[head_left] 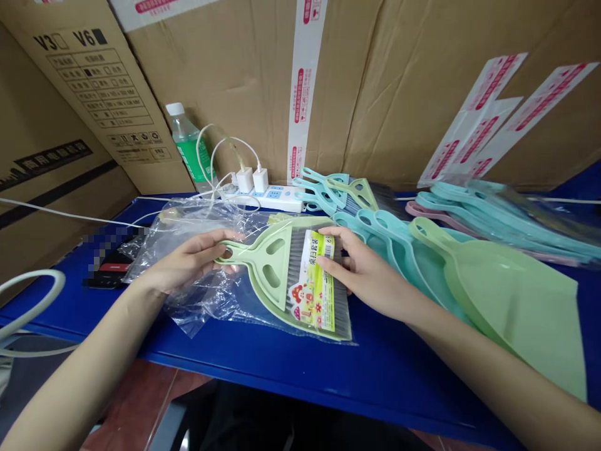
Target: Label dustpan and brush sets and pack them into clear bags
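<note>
Dustpan set point(284, 275) — between left hand point(190, 262) and right hand point(359, 266).

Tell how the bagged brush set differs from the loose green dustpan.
The bagged brush set lies in clear plastic; the loose green dustpan looks bare. The set carries a printed label; the dustpan shows none. The left hand grips the set; the dustpan is unheld. Both have pale green handles.

Glossy plastic bag point(197, 304), smooth plastic brush handle point(251, 252)
</note>
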Available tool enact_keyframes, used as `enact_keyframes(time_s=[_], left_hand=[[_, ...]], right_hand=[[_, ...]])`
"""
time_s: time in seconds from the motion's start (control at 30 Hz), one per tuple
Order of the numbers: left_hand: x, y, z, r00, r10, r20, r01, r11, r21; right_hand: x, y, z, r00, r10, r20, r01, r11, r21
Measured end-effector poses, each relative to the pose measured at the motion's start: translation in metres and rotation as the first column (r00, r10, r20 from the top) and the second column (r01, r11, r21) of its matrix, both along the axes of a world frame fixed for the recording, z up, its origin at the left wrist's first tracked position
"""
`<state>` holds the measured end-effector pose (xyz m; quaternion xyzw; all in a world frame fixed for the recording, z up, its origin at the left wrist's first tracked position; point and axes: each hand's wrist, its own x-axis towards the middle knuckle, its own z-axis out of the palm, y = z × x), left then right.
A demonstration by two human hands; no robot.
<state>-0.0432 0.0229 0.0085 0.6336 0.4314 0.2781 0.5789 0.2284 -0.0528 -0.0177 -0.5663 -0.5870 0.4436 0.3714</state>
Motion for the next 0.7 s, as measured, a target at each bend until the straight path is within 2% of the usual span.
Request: enact_keyframes(time_s=[0.1, 0.27, 0.33, 0.4, 0.5, 0.57, 0.7], left_hand=[[-0.002, 0.001, -0.001, 0.999, 0.001, 0.033, 0.0, 1.0, -0.007], [-0.005, 0.004, -0.001, 0.993, -0.023, 0.117, 0.026, 0.999, -0.024], [-0.006, 0.005, 0.0, 0.989, -0.025, 0.143, 0.03, 0.999, -0.029], [-0.007, 0.005, 0.002, 0.987, -0.019, 0.157, 0.022, 1.0, -0.019], [-0.009, 0.005, 0.004, 0.985, 0.0, 0.173, 0.002, 1.0, -0.011], [-0.01, 0.006, 0.005, 0.983, 0.014, 0.185, -0.01, 1.0, -0.022], [-0.009, 0.006, 0.005, 0.983, 0.022, 0.182, -0.014, 0.999, -0.045]], right_hand=[[0.0, 0.002, -0.003, 1.0, 0.005, 0.018, -0.006, 0.998, 0.056], [0.0, 0.003, -0.006, 0.982, -0.179, 0.064, 0.166, 0.971, 0.173], [-0.001, 0.001, -0.005, 0.97, -0.209, 0.124, 0.188, 0.969, 0.16], [-0.002, -0.002, -0.002, 0.973, -0.194, 0.123, 0.183, 0.979, 0.094], [-0.004, -0.004, 0.003, 0.987, -0.132, -0.09, 0.129, 0.991, -0.043], [-0.005, -0.003, 0.005, 0.957, -0.115, -0.268, 0.088, 0.99, -0.113], [-0.007, -0.001, 0.006, 0.88, -0.209, -0.427, 0.113, 0.964, -0.239]])
